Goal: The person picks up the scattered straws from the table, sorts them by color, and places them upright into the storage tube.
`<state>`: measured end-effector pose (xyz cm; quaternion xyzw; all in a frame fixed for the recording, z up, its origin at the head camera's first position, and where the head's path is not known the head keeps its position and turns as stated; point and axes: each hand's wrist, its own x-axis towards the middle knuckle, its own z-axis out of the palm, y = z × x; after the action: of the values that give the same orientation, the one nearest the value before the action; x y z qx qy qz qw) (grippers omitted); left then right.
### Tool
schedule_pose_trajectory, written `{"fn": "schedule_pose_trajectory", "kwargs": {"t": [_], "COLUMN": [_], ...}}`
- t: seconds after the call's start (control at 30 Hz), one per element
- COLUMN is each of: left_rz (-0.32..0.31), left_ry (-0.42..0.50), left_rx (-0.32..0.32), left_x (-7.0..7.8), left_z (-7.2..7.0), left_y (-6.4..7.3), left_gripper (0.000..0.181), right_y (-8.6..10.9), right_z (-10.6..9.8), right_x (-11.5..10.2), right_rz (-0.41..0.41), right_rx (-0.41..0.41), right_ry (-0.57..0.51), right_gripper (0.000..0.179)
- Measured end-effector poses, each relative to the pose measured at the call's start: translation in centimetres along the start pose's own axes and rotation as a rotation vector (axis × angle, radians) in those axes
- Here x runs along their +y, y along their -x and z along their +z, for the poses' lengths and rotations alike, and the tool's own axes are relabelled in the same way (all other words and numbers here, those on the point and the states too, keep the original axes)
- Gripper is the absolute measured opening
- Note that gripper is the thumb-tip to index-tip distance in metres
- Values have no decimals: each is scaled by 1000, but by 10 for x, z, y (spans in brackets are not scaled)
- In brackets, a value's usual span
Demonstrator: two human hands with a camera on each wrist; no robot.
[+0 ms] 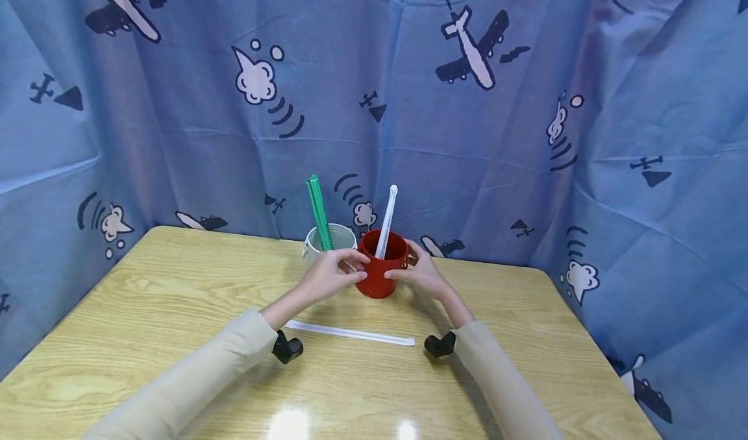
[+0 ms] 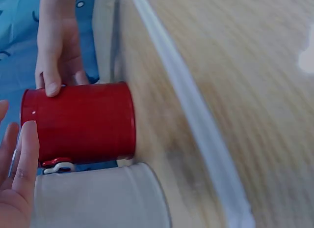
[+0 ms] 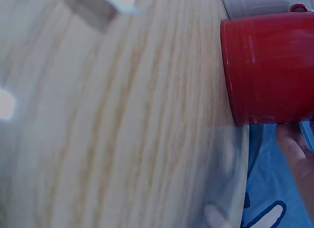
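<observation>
A small red bucket (image 1: 376, 278) stands upright near the table's back edge, with a slim white wrapped stick (image 1: 386, 222) leaning in it. My right hand (image 1: 426, 272) grips its right side, thumb on the front and fingers behind. At the bucket's left side is my left hand (image 1: 333, 274), its fingers extended by the rim; whether they touch it I cannot tell. Close on the left stands a white bucket (image 2: 103, 198) holding slim green wrapped sticks (image 1: 319, 213). Another long white wrapped stick (image 1: 350, 333) lies on the table in front of both buckets.
The wooden table (image 1: 193, 284) has a light grain and glossy reflections at the front. A blue curtain (image 1: 204, 102) printed with aeroplanes hangs right behind the buckets and along both sides. A black wrist device (image 1: 287, 347) sits below each sleeve.
</observation>
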<state>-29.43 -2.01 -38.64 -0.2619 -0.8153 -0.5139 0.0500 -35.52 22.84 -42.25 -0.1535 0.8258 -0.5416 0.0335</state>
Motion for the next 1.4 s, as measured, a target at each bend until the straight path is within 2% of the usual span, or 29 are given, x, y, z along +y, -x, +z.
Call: {"fn": "schedule_pose_trajectory", "kwargs": {"t": [0.2,0.33,0.43,0.53,0.63,0.8,0.97,1.2,1.4], "left_rz": [19,33,32,0,-14,7,28,35,31], "left_ry": [37,-16,-74,-111,-155,-212,-272,-339,-378], "left_rx": [-69,-132,-221,-336,-436,-538,-567,-567,-569], "left_x": [-5,-12,-15,-17,-21,-23,-22,-17,-14], "left_z": [1,3,5,7,9,13,17,19,19], "left_y": [10,15,20,24,26,29,30,32,35], "left_gripper": [25,25,25,27,30,33,27,22,20], "right_y": [-1,-1,3,4,0,-2,0,14,17], "right_z": [0,0,0,0,0,-1,-1,-1,0], "right_x": [0,1,-6,-7,1,3,-2,-30,-33], "right_rz": [2,-16,-12,-4,-4,-2,14,-10,6], "right_rx": [-1,-9,-18,-19,-9,-3,-19,-32,-34], "right_ry": [-4,-11,-10,-13,-13,-6,-31,-28,-42], "right_gripper": [79,79,79,79,80,80,80,78,79]}}
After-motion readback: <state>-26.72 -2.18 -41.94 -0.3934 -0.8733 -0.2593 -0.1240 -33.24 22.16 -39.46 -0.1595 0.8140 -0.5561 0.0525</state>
